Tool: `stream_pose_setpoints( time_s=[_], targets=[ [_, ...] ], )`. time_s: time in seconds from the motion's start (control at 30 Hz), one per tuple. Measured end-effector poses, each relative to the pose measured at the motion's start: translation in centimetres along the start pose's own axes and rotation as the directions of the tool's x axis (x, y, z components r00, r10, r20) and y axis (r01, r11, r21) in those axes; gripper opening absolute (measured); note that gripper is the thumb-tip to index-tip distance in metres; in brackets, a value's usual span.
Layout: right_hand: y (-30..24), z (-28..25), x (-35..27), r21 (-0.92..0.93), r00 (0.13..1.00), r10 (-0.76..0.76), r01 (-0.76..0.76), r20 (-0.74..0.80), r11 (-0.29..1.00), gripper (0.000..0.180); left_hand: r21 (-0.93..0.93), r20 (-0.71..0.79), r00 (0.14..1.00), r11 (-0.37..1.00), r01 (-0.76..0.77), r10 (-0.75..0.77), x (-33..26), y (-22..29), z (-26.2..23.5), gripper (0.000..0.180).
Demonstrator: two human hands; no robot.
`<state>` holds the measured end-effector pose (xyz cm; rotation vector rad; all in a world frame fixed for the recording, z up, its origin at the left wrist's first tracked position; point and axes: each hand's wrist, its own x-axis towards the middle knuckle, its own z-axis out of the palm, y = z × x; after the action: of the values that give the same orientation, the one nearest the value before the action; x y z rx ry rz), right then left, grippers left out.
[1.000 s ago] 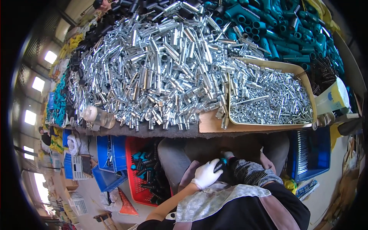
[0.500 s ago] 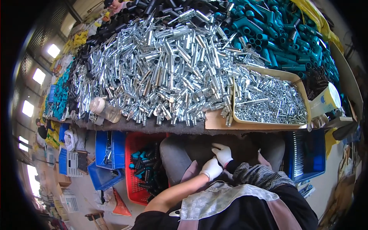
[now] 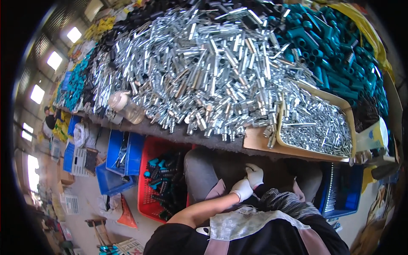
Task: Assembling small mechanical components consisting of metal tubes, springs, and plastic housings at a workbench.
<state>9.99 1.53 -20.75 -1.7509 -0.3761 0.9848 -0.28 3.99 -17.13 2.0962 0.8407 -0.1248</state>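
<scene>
Both hands wear white gloves and meet over my lap, below the front edge of the bench. My left hand point(image 3: 242, 189) is closed, its fingertips against the heel of my right hand near the wrist; anything in its grip is hidden. My right hand point(image 3: 255, 175) lies just beyond it with fingers bent inward, and whatever they hold cannot be made out. Ahead on the bench spreads a large heap of shiny metal tubes and sockets point(image 3: 199, 76). A cream tray point(image 3: 315, 151) of smaller metal pins and fittings stands at the bench's front right.
Teal plastic handles point(image 3: 335, 63) are piled at the far right. A clear bottle point(image 3: 127, 108) stands at the front left, a white cup point(image 3: 374, 138) beside the tray. A red crate point(image 3: 144, 193) with black-and-teal handles and blue bins point(image 3: 111, 178) sit left of my legs; another blue bin point(image 3: 355, 191) is at right.
The view has swung, so the bench now slants down to the right. My hands stay together; the right hand's fingers look more curled in than before.
</scene>
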Motion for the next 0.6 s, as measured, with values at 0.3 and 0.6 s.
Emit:
stream_pose_setpoints(
  time_s=[0.3,0.6],
  targets=[
    [-3.3,-8.4,-0.7,0.319,0.955,-0.146,0.058,0.259,0.946,0.048,-0.097,-0.059,0.992,0.988,-0.120,0.115,-8.9,2.7,-17.8,0.066],
    [0.2,-11.7,-2.9,0.272,0.902,0.228,-0.338,0.366,0.901,0.046,-0.339,-0.697,0.660,0.940,0.044,-0.282,-23.7,-1.5,-33.9,0.047]
  ],
)
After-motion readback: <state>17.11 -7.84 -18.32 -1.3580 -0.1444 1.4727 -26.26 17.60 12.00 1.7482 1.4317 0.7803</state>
